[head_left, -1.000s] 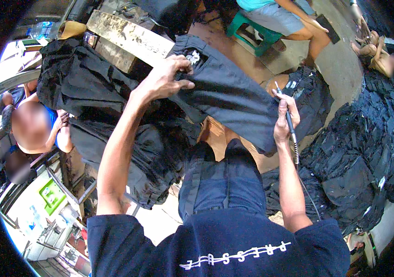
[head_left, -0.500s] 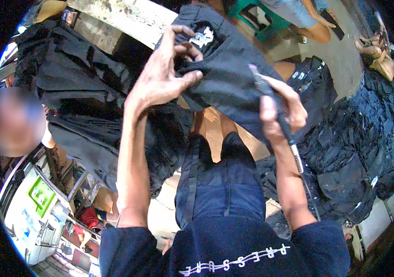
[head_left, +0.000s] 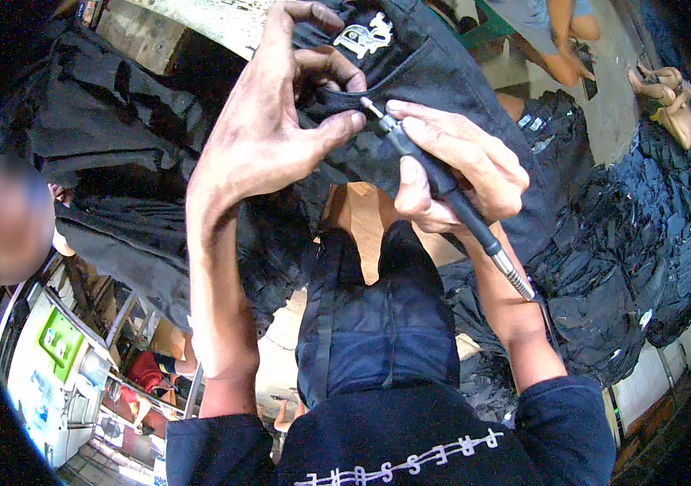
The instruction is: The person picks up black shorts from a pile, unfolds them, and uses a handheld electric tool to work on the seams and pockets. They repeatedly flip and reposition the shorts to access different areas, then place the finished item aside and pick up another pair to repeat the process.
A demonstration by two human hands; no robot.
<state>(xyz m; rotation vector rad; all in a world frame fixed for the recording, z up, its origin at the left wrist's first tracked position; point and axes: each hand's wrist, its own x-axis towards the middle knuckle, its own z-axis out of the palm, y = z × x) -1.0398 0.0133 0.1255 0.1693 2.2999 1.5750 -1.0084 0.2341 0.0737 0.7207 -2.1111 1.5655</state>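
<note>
A black garment point(head_left: 459, 89), likely trousers, is spread in front of me, with a white emblem point(head_left: 365, 37) near its top edge. My left hand point(head_left: 252, 138) grips it at a curved, pocket-like opening, fingers bent inside the opening and thumb along the fabric. In my right hand point(head_left: 467, 166) is a black pen-shaped rotary tool point(head_left: 440, 180) with a spring sleeve and cable at its back end. Its narrow tip meets, or nearly meets, the opening's edge beside my left fingers; actual contact I cannot tell.
Dark garments point(head_left: 127, 121) lie heaped on the left, and a large dark pile point(head_left: 604, 267) fills the right. A pale board point(head_left: 208, 24) runs along the top. Other people sit at the far left and upper right. A green tray point(head_left: 62, 343) stands at lower left.
My right hand has brought the rotary tool leftward and up to the edge of the opening. The garment and my left hand have shifted slightly, and the emblem shows more fully.
</note>
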